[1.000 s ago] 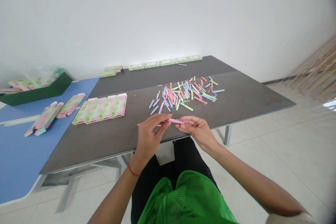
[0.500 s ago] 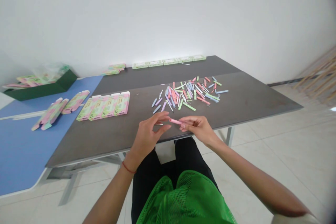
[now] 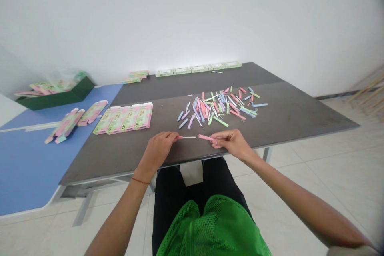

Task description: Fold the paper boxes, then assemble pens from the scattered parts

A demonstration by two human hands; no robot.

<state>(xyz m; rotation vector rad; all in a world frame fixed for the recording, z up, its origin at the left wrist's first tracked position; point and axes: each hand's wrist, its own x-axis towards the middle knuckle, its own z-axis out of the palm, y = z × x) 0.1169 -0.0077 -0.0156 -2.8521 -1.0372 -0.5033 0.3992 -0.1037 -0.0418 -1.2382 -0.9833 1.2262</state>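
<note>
My left hand pinches a thin white stick at the table's near edge, with a pink bit at the end in its fingers. My right hand is shut on a pink plastic tube, whose open end points at the stick's tip. A small gap separates tube and stick. Just beyond my hands lies a loose heap of pastel pink, green, blue and lilac tubes and white sticks on the dark grey table.
Flat pink-and-green printed cartons marked 5 lie on the table's left side, with more on the blue table. A green tray holds cartons at far left. Small green-and-white boxes line the back edge beside the wall.
My hands have moved apart, and the white stick now shows clearly in my left hand, separate from the pink tube. The view has shifted slightly, moving the table to the right.
</note>
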